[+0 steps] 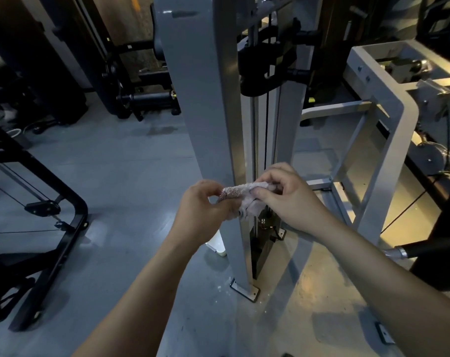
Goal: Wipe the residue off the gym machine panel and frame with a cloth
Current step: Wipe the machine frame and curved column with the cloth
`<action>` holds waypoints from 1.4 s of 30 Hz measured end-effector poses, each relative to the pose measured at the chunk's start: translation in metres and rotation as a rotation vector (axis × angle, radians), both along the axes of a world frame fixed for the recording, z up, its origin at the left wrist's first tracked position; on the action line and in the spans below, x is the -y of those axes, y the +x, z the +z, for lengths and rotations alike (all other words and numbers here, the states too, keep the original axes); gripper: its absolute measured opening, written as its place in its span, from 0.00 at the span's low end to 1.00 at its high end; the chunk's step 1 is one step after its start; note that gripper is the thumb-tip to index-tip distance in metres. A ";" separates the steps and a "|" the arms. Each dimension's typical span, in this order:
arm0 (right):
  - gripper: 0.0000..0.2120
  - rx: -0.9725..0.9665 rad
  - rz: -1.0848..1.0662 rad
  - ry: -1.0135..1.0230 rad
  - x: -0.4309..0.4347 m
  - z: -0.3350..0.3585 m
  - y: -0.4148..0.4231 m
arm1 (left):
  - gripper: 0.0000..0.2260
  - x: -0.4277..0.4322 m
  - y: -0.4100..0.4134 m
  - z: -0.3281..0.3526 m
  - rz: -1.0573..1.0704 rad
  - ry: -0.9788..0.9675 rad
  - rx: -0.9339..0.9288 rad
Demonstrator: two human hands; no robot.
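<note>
Fingertips (220, 191) of the left hand (206, 204) curl round one end of a small, pale, bunched cloth (240, 193), while the thumb and fingers of the right hand (289, 197) pinch the other end. The cloth is stretched between the two hands in front of the lower stretch of the machine's grey upright panel (193, 99); whether it touches the metal cannot be told. Most of the cloth's folds are covered by the fingers.

Behind the left wrist, a pale white object (217, 244) stands on the floor (115, 176) at the foot of the panel, largely hidden; what it is or holds cannot be made out. Inside the frame, a black cable (266, 124) runs down into a dark, hard-to-read recess. The panel ends in a bolted base plate (244, 289).

Open grey floor spreads to the left as far as a black machine frame (64, 228). To the right, a light grey frame (389, 119) stands near, cut off by the picture's edge.
</note>
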State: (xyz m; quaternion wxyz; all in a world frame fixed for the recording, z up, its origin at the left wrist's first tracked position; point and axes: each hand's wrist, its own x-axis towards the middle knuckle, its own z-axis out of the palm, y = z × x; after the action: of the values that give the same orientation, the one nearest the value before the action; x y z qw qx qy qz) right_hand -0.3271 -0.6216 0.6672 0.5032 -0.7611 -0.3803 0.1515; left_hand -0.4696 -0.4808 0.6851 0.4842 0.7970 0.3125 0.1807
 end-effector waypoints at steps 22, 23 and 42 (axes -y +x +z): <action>0.06 0.327 -0.177 0.341 -0.067 -0.031 0.005 | 0.14 -0.011 0.027 0.017 0.283 0.013 0.168; 0.04 0.297 -0.149 0.344 -0.068 -0.034 0.005 | 0.15 -0.016 0.025 0.016 0.295 0.051 0.160; 0.10 0.749 -0.371 0.678 -0.115 0.111 0.000 | 0.07 -0.065 0.017 0.086 0.223 0.269 0.434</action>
State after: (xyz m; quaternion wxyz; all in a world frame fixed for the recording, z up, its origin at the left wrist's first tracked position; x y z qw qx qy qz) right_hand -0.3276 -0.5066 0.7784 0.5687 -0.6125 -0.4204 -0.3532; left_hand -0.4527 -0.4160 0.7709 0.4068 0.7575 0.2602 0.4393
